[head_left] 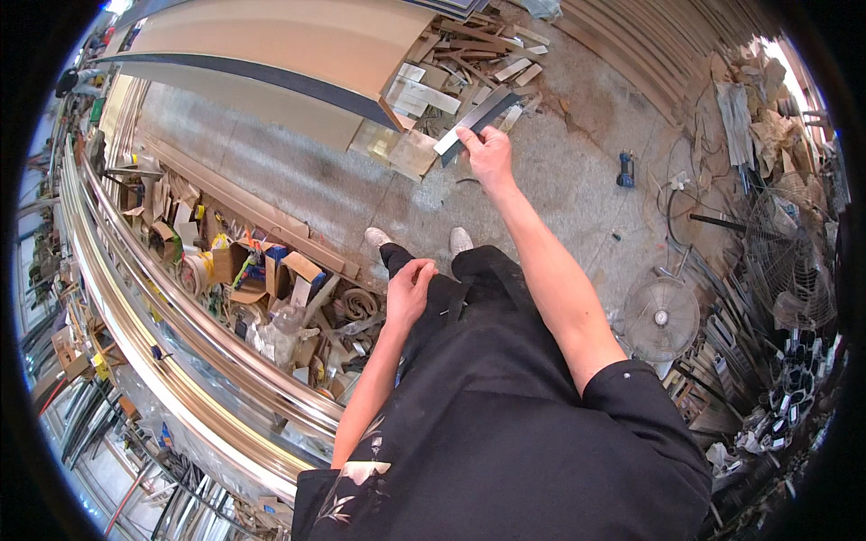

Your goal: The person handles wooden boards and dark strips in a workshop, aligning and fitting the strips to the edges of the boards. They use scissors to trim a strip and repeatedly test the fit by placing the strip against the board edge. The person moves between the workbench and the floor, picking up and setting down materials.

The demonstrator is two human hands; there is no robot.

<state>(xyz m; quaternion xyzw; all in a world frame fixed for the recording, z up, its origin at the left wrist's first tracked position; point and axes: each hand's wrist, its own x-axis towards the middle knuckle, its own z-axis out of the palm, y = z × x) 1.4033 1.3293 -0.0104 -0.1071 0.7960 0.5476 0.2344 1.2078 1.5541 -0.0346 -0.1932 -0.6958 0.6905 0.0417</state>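
My right hand is stretched out ahead and closed on one end of a short angled strip, part dark and part silvery white. The strip's far end points away from me, over the concrete floor near a scrap pile. Close to my left thigh, my left hand hangs with its fingers curled in against the thumb. Whatever those fingers may hold is hidden. A large tan board with a dark edge lies ahead on the left, short of the strip.
Wood offcuts litter the floor ahead. Long metal profiles run along my left, beside cartons and scrap. On the right are a blue cordless tool, a round fan and a wire fan guard. Stacked brown lengths lie at far right.
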